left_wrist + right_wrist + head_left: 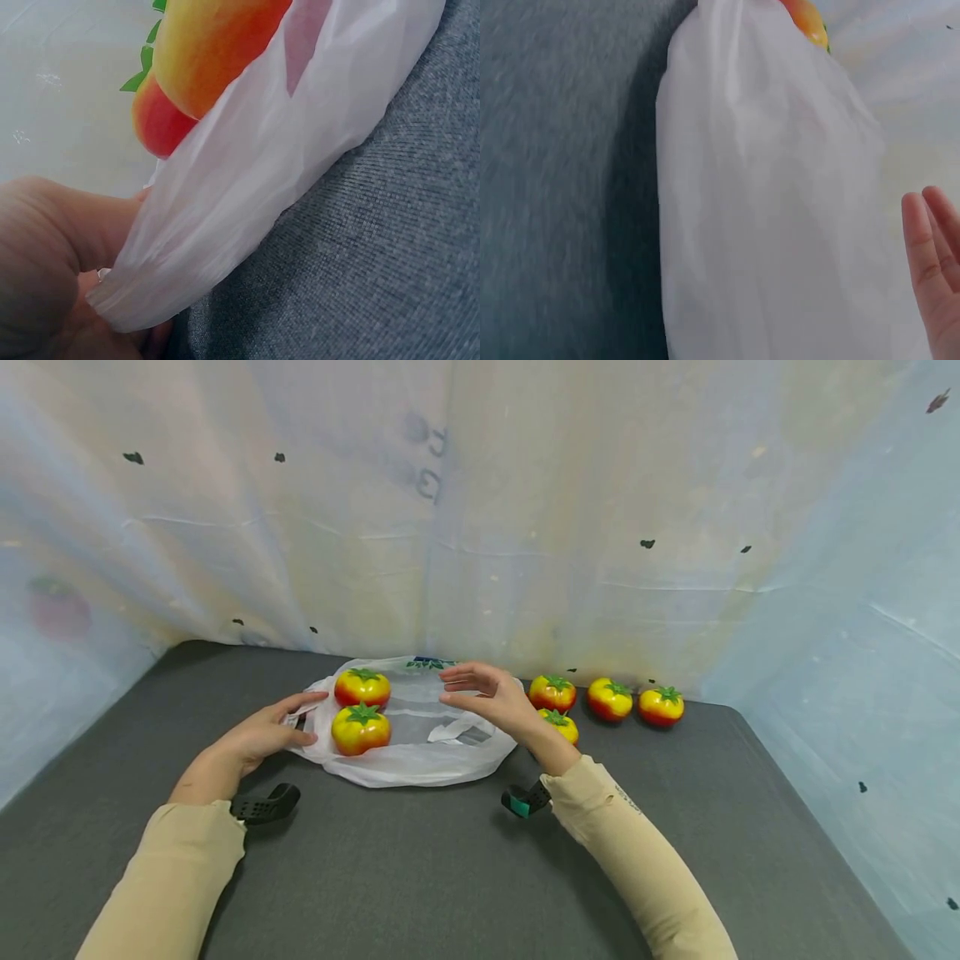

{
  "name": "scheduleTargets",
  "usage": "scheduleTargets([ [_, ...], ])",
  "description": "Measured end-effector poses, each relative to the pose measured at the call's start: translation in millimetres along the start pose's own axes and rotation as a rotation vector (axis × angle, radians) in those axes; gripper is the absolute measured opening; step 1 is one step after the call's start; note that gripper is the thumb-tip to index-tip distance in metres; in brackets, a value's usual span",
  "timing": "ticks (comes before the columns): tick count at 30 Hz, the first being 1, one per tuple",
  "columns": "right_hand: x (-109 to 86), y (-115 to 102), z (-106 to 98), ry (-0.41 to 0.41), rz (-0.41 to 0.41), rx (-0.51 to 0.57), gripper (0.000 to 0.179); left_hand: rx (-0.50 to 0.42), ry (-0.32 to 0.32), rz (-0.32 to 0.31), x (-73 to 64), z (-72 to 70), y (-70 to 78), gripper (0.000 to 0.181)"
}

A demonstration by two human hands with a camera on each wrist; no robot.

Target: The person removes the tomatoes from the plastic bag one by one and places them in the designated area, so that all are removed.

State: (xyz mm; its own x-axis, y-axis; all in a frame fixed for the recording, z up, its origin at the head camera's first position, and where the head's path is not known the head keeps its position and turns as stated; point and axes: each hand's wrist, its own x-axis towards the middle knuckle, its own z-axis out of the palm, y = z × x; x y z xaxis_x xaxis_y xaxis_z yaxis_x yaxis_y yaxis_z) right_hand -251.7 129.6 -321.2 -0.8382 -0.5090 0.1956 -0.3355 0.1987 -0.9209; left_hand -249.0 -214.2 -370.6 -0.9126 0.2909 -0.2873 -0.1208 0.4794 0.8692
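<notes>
A white plastic bag (420, 768) lies on the dark table with its mouth spread open. Two red-and-yellow tomatoes (361, 729) with green leafy tops sit at its left end, one behind the other. At that end my left hand (258, 739) holds thumb and index finger apart against the bag's edge; in the left wrist view the white plastic (217, 217) drapes over part of the hand. Above the bag's right part, my right hand (487, 697) hovers with fingers extended and nothing in it. The right wrist view catches only some of its fingers (930, 262), beside the bag.
Several more tomatoes (610, 700) stand right of the bag near the back of the table (420, 868); one (562, 728) is partly hidden behind my right wrist. Pale plastic sheeting (480, 568) hangs along the back and sides.
</notes>
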Motion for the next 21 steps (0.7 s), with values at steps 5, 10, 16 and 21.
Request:
scheduleTargets([
  [5,8.0,1,14,0.0,0.024,-0.016,0.034,-0.002,-0.002,0.007,-0.7,-0.1,0.5,0.078],
  [10,13.7,0,25,-0.02,0.044,-0.02,0.037,0.002,-0.001,0.01,-0.5,-0.5,0.9,0.078],
  [16,19.6,1,38,-0.028,0.071,-0.017,0.036,0.001,0.0,0.017,-0.4,0.1,2.0,0.077],
  [21,25.3,-2,52,-0.039,0.086,-0.056,0.038,-0.007,0.001,0.018,-1.2,0.5,1.8,0.077],
])
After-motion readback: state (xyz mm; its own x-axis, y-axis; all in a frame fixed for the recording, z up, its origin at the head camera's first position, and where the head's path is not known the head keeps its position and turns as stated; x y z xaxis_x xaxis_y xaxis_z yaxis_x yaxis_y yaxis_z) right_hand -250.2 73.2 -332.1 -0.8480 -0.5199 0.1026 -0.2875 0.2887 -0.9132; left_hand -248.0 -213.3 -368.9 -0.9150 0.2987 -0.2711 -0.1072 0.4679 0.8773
